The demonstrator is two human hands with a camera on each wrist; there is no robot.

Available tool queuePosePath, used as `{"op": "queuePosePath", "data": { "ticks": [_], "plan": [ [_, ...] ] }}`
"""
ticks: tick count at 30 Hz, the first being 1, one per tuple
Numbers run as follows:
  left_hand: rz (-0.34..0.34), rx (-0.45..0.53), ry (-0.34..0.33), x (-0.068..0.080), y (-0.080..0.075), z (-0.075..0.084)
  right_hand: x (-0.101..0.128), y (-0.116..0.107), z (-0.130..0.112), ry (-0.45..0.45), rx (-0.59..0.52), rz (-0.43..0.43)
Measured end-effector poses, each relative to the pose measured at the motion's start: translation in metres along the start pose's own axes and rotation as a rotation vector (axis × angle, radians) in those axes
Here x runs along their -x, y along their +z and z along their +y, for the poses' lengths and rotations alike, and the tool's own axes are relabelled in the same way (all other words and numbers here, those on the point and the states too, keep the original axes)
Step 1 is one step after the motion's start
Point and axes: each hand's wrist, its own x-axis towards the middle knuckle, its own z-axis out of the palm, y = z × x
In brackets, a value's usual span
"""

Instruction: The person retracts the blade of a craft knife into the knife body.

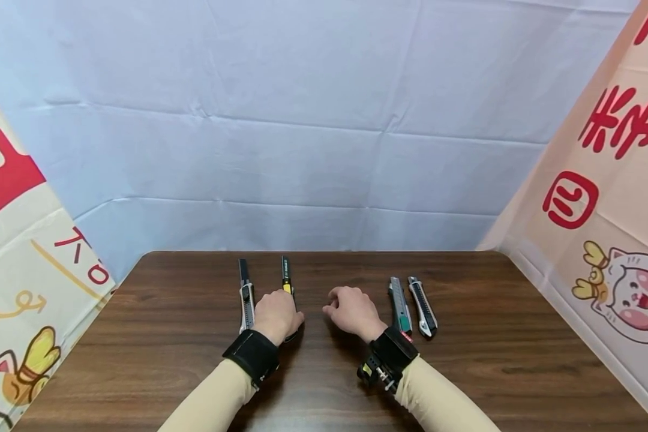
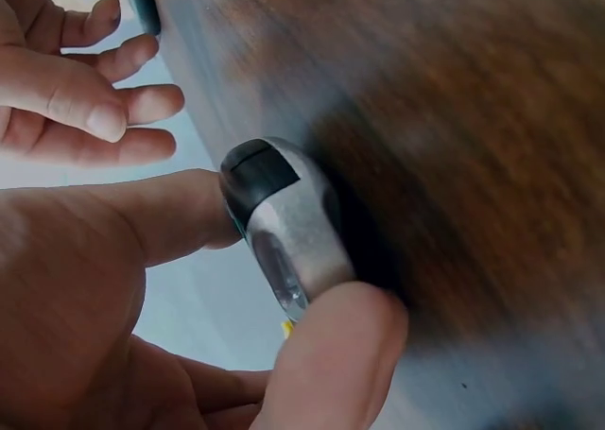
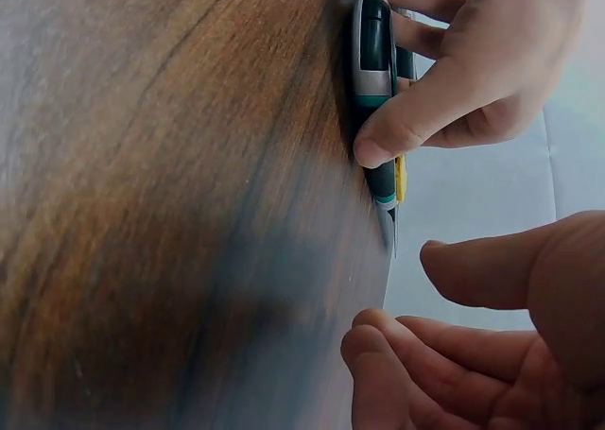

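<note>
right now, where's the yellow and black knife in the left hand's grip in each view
Head: the yellow and black knife pokes out beyond the left hand, centre left, second from the left.
Left wrist: its silver, black-capped end fills the centre, pinched between thumb and finger.
Right wrist: top right, a yellow strip beside the left thumb; a green-banded knife lies close by.
Shared landmark: the dark wooden table.

A staged recording booth rather than a lived-in room: a creased pale blue cloth backdrop [image 1: 313,120] hangs behind a dark wood-grain tabletop [image 1: 491,360], and cream printed banners with red characters and cartoon cats [image 1: 605,198] close it off at both sides
</note>
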Motion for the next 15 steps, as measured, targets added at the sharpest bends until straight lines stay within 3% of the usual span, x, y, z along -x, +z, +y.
{"op": "queuePosePath", "data": {
  "ticks": [15],
  "plan": [
    [0.052,0.031,0.037,0.003,-0.010,-0.002,-0.001,-0.001,0.001,0.018,-0.012,0.004]
  ]
}}
